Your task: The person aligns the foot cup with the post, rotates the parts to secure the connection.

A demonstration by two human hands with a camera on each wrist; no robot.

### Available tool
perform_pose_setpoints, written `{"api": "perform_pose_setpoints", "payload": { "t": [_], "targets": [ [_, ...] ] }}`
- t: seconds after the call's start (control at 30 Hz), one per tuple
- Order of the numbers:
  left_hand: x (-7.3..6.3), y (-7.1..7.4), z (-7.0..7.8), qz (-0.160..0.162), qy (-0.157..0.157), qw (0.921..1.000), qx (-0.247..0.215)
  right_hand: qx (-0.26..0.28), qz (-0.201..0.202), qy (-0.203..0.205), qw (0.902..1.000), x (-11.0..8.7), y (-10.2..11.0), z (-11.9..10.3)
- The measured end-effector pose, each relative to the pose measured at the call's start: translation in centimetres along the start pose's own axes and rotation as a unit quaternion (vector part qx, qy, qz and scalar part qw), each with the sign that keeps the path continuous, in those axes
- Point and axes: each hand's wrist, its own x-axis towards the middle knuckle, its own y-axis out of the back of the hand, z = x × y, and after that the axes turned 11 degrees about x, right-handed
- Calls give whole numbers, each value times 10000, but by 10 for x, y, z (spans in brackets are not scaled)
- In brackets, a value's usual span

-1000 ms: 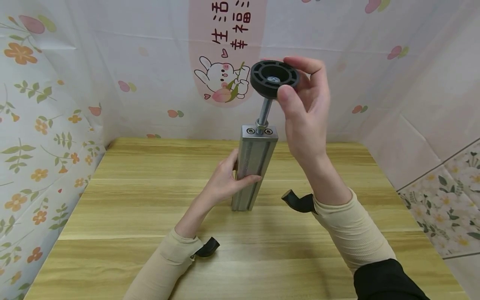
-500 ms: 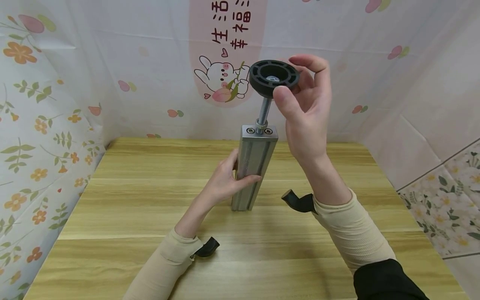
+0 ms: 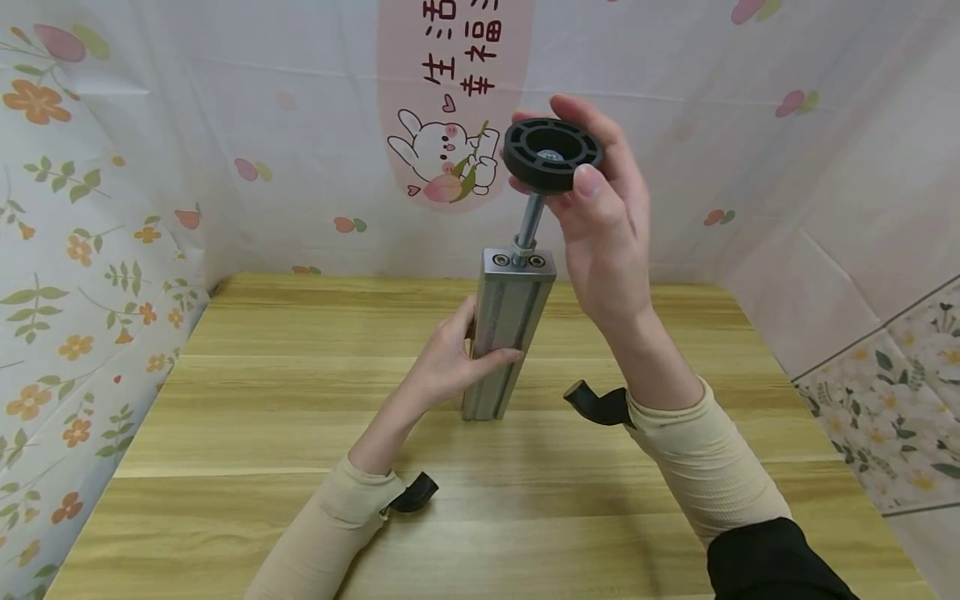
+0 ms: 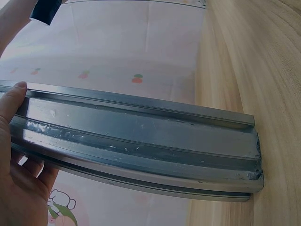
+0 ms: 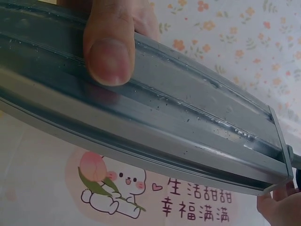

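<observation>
A silver aluminium profile (image 3: 504,325) stands on end on the wooden table, leaning slightly. Two screws hold its end plate (image 3: 519,272), and a threaded rod (image 3: 532,218) with a nut (image 3: 523,247) rises from between them. On top of the rod sits a round black levelling foot (image 3: 534,173), its hollow underside facing up. My left hand (image 3: 444,357) grips the profile at mid-height, thumb across its near face, as the thumb (image 5: 110,59) in the right wrist view also shows. My right hand (image 3: 611,242) holds the foot's rim, thumb at the near right and fingers behind and under it.
The wood-grain table (image 3: 285,442) spreads around the profile; its lower end meets the tabletop (image 4: 277,155). Printed cloth (image 3: 300,167) hangs close behind and at the left. A black curved piece (image 3: 596,404) juts from the right cuff, another (image 3: 415,493) from the left.
My right thumb has moved right along the rim, and the fingers have wrapped farther round behind the foot. The left hand and the profile have stayed put.
</observation>
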Motion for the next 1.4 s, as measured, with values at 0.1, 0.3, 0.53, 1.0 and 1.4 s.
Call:
{"api": "perform_pose_setpoints", "payload": {
  "t": [0.1, 0.3, 0.53, 1.0, 1.4],
  "targets": [
    [0, 1, 1, -8, 37, 10000, -11, 11, -4, -30, 10000, 0, 0, -1],
    [1, 1, 1, 2, 20, 10000, -39, -112, 176, 49, 9998, 1, 0, -2],
    [1, 0, -1, 24, -50, 10000, -74, -569, 410, 187, 9974, 4, 0, -6],
    [1, 0, -1, 49, -119, 9999, -53, -522, -70, -527, 9972, 5, 7, -17],
    [1, -1, -1, 71, -139, 9998, -91, -154, -352, -906, 9952, 8, 12, -25]
  ]
}}
